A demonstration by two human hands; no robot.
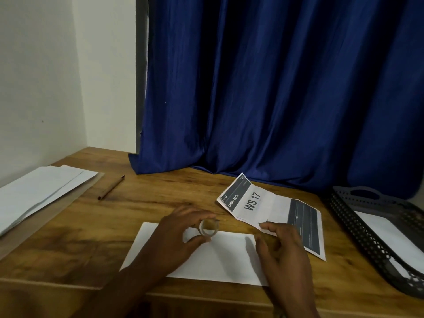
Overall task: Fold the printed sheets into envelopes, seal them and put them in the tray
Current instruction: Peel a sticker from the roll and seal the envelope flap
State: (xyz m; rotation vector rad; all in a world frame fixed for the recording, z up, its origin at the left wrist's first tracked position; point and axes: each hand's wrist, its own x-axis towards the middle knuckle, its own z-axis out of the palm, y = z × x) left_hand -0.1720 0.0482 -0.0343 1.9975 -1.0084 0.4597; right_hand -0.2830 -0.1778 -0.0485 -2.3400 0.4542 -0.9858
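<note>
A white envelope (213,260) lies flat on the wooden table near the front edge. Over its upper left part, my left hand (181,235) holds a small roll of clear tape (208,227) upright between its fingers. My right hand (283,249) hovers over the envelope's right end with fingers curled, thumb and forefinger close together; whether they pinch a tape end is unclear. A folded printed sheet (273,207) reading "WS 17" and "LIVING ROOM" lies behind the right hand. A dark perforated tray (358,221) at the far right holds white envelopes (390,235).
A stack of white envelopes (39,193) lies at the left edge of the table, with a brown pencil (111,187) beside it. A blue curtain (275,88) hangs down onto the back of the table. A white wall stands to the left.
</note>
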